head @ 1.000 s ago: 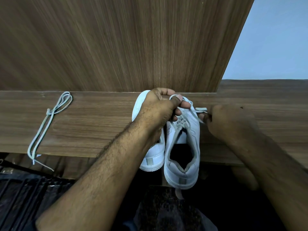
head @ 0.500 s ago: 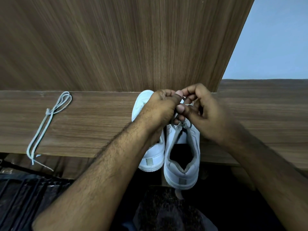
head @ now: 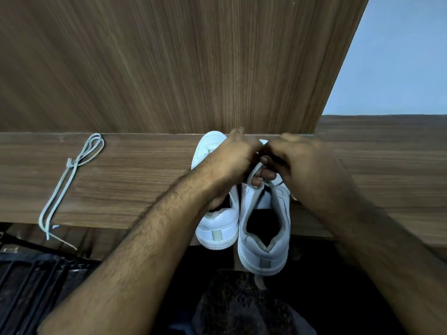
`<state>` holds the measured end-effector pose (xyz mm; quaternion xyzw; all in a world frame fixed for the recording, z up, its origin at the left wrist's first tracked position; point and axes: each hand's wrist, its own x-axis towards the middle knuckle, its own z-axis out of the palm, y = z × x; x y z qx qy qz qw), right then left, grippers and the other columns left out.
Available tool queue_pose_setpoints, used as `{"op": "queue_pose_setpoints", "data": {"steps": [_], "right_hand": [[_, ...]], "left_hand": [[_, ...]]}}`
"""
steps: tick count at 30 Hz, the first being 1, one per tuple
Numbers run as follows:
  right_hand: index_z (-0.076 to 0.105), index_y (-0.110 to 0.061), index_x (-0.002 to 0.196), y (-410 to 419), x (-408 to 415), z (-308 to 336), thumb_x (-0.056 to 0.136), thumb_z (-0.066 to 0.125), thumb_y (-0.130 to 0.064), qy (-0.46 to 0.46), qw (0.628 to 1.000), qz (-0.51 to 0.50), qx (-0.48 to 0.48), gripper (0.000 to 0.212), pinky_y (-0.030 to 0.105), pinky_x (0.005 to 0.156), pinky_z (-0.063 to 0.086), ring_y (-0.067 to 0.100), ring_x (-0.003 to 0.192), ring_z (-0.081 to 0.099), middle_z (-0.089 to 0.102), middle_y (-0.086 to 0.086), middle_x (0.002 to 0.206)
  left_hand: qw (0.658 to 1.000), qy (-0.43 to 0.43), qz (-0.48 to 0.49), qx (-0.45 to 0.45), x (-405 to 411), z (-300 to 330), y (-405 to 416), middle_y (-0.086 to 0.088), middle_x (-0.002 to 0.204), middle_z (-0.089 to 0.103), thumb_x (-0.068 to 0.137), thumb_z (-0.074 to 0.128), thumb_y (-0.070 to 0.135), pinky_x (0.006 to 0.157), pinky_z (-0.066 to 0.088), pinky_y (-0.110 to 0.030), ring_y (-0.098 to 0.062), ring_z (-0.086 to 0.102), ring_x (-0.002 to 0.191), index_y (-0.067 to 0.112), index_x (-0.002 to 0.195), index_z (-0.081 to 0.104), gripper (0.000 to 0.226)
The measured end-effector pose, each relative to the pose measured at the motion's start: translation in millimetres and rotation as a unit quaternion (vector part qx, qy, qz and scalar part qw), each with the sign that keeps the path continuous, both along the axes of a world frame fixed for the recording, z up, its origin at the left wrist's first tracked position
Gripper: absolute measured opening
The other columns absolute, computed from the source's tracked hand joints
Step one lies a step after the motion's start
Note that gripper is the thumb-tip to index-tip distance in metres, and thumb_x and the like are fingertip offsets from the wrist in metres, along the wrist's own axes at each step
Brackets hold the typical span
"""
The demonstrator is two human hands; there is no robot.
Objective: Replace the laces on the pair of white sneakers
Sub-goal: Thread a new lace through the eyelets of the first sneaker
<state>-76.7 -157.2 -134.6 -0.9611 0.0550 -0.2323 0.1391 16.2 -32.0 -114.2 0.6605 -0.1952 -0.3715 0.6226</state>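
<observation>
Two white sneakers stand side by side on a wooden shelf (head: 145, 180), heels toward me and hanging over its front edge. The left sneaker (head: 219, 228) is partly under my left forearm. Both hands meet over the lacing of the right sneaker (head: 264, 238). My left hand (head: 229, 163) and my right hand (head: 304, 170) have curled fingers pinching its white lace (head: 253, 171), a loop of which shows between them. The fingertips are mostly hidden. A spare white lace (head: 70, 175), knotted into a bundle, lies on the shelf far left.
A tall wooden panel (head: 181, 64) rises right behind the shelf. A pale blue wall (head: 399, 56) shows at upper right. Below the shelf at the left is a dark ribbed rack (head: 31, 281). My lap in dark cloth (head: 242, 308) is at the bottom.
My right hand came in from the right side of the sneaker to meet my left hand over the lacing. Both hands now sit closer together and slightly lower.
</observation>
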Motion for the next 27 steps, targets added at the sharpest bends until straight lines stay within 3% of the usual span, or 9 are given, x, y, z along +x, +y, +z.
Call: {"op": "queue_pose_setpoints", "data": {"steps": [2, 4, 7, 10, 14, 16, 19, 23, 27], "right_hand": [[0.070, -0.020, 0.096, -1, -1, 1, 0.094, 0.063, -0.017, -0.024, 0.998, -0.017, 0.051, 0.008, 0.033, 0.063, 0.045, 0.014, 0.073, 0.057, 0.059, -0.007, 0.080], [0.069, -0.022, 0.104, -4, -1, 1, 0.096, 0.061, -0.023, -0.025, 0.989, -0.054, 0.135, 0.011, 0.027, 0.063, 0.044, 0.006, 0.069, 0.058, 0.064, -0.010, 0.080], [0.060, -0.029, 0.102, -5, -1, -2, 0.096, 0.063, -0.029, 0.011, 0.963, -0.084, 0.256, 0.008, 0.020, 0.054, 0.038, -0.003, 0.058, 0.059, 0.070, -0.010, 0.074], [0.064, -0.026, 0.081, -6, -2, -4, 0.092, 0.067, -0.036, 0.059, 0.959, -0.080, 0.264, 0.015, 0.013, 0.047, 0.034, -0.002, 0.046, 0.052, 0.064, -0.015, 0.058], [0.072, -0.014, 0.076, -8, -7, -1, 0.096, 0.061, -0.038, 0.117, 0.921, -0.022, 0.370, 0.033, 0.021, 0.048, 0.031, 0.006, 0.043, 0.039, 0.050, -0.014, 0.044], [0.074, -0.014, 0.079, -10, -11, 3, 0.090, 0.064, -0.044, 0.135, 0.886, 0.013, 0.443, 0.033, 0.028, 0.061, 0.039, 0.017, 0.059, 0.053, 0.066, -0.011, 0.060], [0.077, -0.016, 0.083, -14, -13, 3, 0.081, 0.069, -0.042, 0.139, 0.869, 0.013, 0.474, 0.027, 0.025, 0.080, 0.046, 0.005, 0.079, 0.066, 0.075, -0.004, 0.080], [0.078, -0.020, 0.086, -16, -11, 2, 0.093, 0.064, -0.038, 0.104, 0.851, -0.038, 0.514, 0.024, 0.024, 0.069, 0.035, -0.013, 0.067, 0.058, 0.075, -0.013, 0.083], [0.079, -0.020, 0.088, -14, -11, 4, 0.090, 0.063, -0.044, 0.107, 0.830, -0.036, 0.546, 0.029, 0.024, 0.065, 0.033, -0.007, 0.055, 0.054, 0.070, -0.010, 0.070]], "left_hand": [[0.994, -0.103, -0.022, 0.024, 1, -2, 3, -0.009, 0.083, 0.073, 0.090, 0.062, 0.012, 0.069, 0.054, -0.035, -0.022, 0.073, 0.074, 0.020, 0.156, 0.007, 0.086], [0.976, -0.208, -0.045, 0.037, 6, -6, 7, -0.002, 0.086, 0.072, 0.089, 0.066, 0.002, 0.082, 0.059, -0.040, -0.020, 0.075, 0.078, 0.018, 0.154, 0.017, 0.083], [0.938, -0.334, -0.071, 0.066, 10, -8, 10, 0.003, 0.088, 0.064, 0.084, 0.072, 0.003, 0.072, 0.057, -0.036, -0.011, 0.064, 0.067, 0.017, 0.135, 0.043, 0.060], [0.895, -0.434, -0.076, 0.070, 5, -6, 8, 0.001, 0.089, 0.061, 0.084, 0.072, 0.004, 0.062, 0.048, -0.027, -0.013, 0.057, 0.069, 0.015, 0.117, 0.054, 0.039], [0.882, -0.461, -0.072, 0.071, 9, -5, 7, 0.005, 0.087, 0.057, 0.079, 0.071, -0.002, 0.059, 0.039, -0.013, -0.007, 0.054, 0.070, 0.016, 0.103, 0.056, 0.033], [0.868, -0.484, -0.070, 0.081, 10, -5, 8, 0.006, 0.089, 0.056, 0.078, 0.070, -0.002, 0.062, 0.039, -0.010, -0.005, 0.054, 0.073, 0.018, 0.097, 0.056, 0.031], [0.861, -0.497, -0.055, 0.094, 9, -5, 8, 0.006, 0.089, 0.054, 0.082, 0.074, 0.005, 0.065, 0.039, -0.006, -0.007, 0.058, 0.077, 0.021, 0.088, 0.057, 0.024], [0.859, -0.493, -0.063, 0.120, 8, -5, 9, 0.016, 0.087, 0.043, 0.072, 0.089, 0.028, 0.069, 0.034, -0.003, 0.003, 0.048, 0.081, 0.022, 0.086, 0.067, 0.026], [0.858, -0.495, -0.037, 0.129, 3, -8, 3, 0.013, 0.089, 0.045, 0.065, 0.090, 0.048, 0.067, 0.038, -0.019, 0.001, 0.046, 0.082, 0.022, 0.079, 0.068, 0.036]]}}
